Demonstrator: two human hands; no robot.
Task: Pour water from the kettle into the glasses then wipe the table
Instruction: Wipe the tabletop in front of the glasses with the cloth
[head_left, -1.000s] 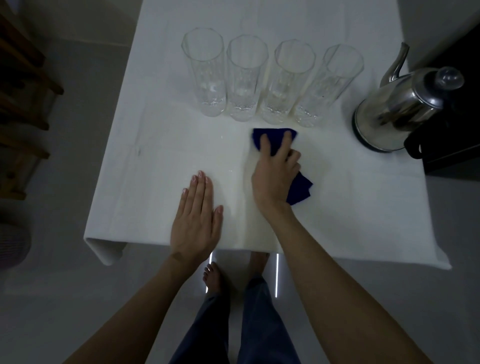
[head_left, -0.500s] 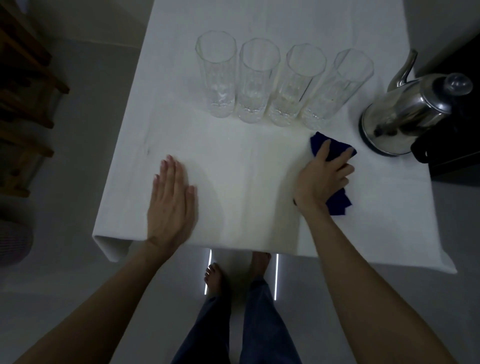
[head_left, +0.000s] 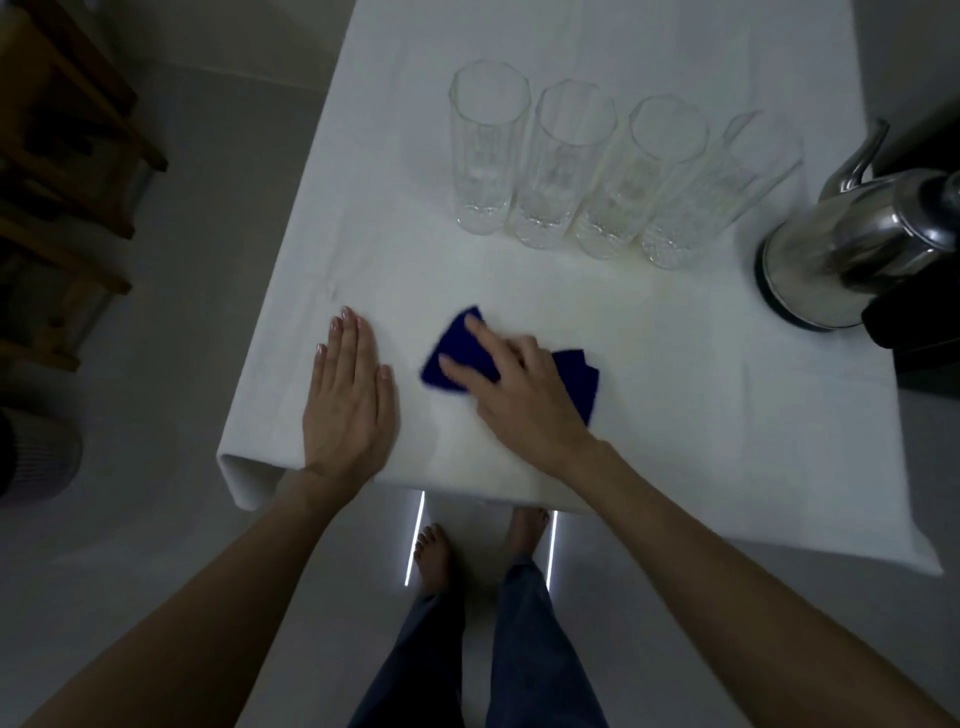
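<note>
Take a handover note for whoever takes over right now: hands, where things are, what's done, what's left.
Left hand: rests flat on the white-clothed table, near its front edge.
Right hand: presses the dark blue cloth beside it, fingers spread.
Four tall clear glasses: row at the back, water level unclear.
Shiny steel kettle: standing at far right.
Done: kettle set down. Left: finish wiping.

Four tall glasses (head_left: 571, 171) stand in a row across the far middle of the surface (head_left: 675, 415). A steel kettle (head_left: 852, 249) and a black object (head_left: 919, 332) crowd its right edge. The left hand (head_left: 348, 410) and right hand (head_left: 524, 400) fill the near left. Open room lies between these, widening toward the near right corner.
</note>
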